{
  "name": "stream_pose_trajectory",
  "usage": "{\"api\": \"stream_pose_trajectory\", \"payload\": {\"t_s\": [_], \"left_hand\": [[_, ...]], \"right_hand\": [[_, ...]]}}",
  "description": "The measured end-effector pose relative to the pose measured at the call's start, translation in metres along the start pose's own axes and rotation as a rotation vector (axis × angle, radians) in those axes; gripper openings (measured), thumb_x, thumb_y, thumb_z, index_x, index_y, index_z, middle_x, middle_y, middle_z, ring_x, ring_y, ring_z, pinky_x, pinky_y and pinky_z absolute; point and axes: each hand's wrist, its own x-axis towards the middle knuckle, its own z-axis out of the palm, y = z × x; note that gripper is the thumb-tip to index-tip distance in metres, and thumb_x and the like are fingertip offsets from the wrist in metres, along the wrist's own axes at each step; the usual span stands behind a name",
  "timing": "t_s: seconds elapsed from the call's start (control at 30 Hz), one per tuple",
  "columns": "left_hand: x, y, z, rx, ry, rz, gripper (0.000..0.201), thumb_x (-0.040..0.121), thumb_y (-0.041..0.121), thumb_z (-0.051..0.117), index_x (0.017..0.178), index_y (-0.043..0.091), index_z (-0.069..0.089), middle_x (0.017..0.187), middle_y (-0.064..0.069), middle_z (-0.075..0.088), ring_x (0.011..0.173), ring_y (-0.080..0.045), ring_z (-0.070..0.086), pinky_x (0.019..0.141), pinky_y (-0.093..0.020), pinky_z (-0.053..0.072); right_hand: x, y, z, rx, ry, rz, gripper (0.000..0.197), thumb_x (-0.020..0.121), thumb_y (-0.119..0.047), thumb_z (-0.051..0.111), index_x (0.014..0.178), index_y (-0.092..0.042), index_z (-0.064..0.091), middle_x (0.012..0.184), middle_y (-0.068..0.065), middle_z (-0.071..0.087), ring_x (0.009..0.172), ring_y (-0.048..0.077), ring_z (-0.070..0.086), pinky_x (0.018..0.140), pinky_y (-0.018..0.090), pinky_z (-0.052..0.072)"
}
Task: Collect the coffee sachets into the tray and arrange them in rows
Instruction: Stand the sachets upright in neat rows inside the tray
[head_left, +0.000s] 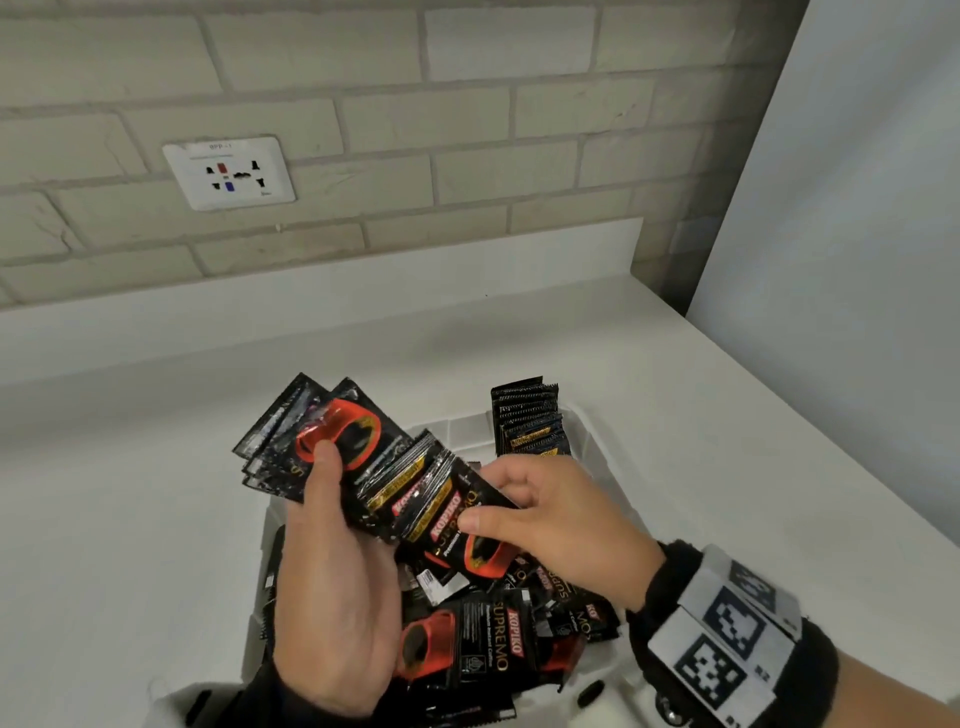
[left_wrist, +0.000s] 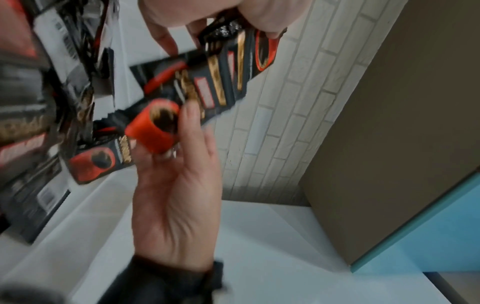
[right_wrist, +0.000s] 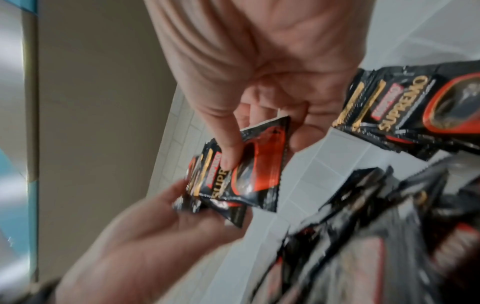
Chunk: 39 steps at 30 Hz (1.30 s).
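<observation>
Head view: my left hand grips a fan of shiny black-and-red coffee sachets above the white plastic tray; my right hand pinches one sachet there, over the white bench.

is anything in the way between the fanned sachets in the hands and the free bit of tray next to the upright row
Nothing visible blocks it. The left hand and right hand hold the fanned sachets over the tray; bare floor shows just left of the upright row. Loose sachets crowd only the near half.
</observation>
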Motion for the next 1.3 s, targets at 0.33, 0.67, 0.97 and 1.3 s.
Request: {"api": "stream_pose_trajectory", "payload": {"t_s": [0.33, 0.67, 0.97, 1.3], "left_hand": [[-0.004, 0.018, -0.026, 0.181, -0.204, -0.049, 0.037, 0.061, 0.025, 0.076, 0.093, 0.010, 0.068, 0.080, -0.003, 0.075, 0.068, -0.012, 0.071, 0.050, -0.023, 0.054], [-0.011, -0.005, 0.006, 0.465, -0.539, -0.044, 0.019, 0.067, 0.029, 0.062, 0.080, 0.022, 0.074, 0.082, -0.009, 0.074, 0.072, -0.018, 0.071, 0.060, -0.021, 0.053], [-0.012, -0.002, 0.002, 0.611, -0.630, -0.042, 0.026, 0.071, 0.030, 0.060, 0.094, 0.020, 0.067, 0.086, 0.000, 0.075, 0.078, -0.011, 0.070, 0.064, -0.014, 0.049], [-0.011, 0.000, -0.002, 0.961, -0.864, 0.160, 0.025, 0.080, 0.038, 0.055, 0.103, 0.046, 0.061, 0.109, 0.016, 0.062, 0.102, -0.001, 0.061, 0.087, -0.014, 0.045]], "right_hand": [[0.001, 0.003, -0.032, 0.244, 0.252, 0.006, 0.015, 0.089, -0.028, 0.052, 0.088, -0.014, 0.058, 0.066, -0.008, 0.069, 0.056, 0.002, 0.062, 0.050, 0.018, 0.039], [0.008, 0.010, -0.004, 0.253, 0.178, -0.126, 0.026, 0.092, -0.018, 0.052, 0.098, 0.007, 0.057, 0.092, 0.021, 0.064, 0.078, 0.019, 0.061, 0.069, 0.018, 0.050], [-0.014, 0.002, -0.022, -0.567, 0.071, -0.163, 0.012, 0.093, -0.033, 0.049, 0.083, -0.039, 0.048, 0.086, -0.014, 0.062, 0.079, 0.001, 0.058, 0.076, 0.025, 0.050], [-0.010, -0.069, -0.064, -0.654, -0.211, -0.302, 0.033, 0.083, -0.025, 0.066, 0.111, -0.039, 0.057, 0.099, -0.021, 0.063, 0.087, -0.004, 0.059, 0.078, 0.011, 0.045]]}}
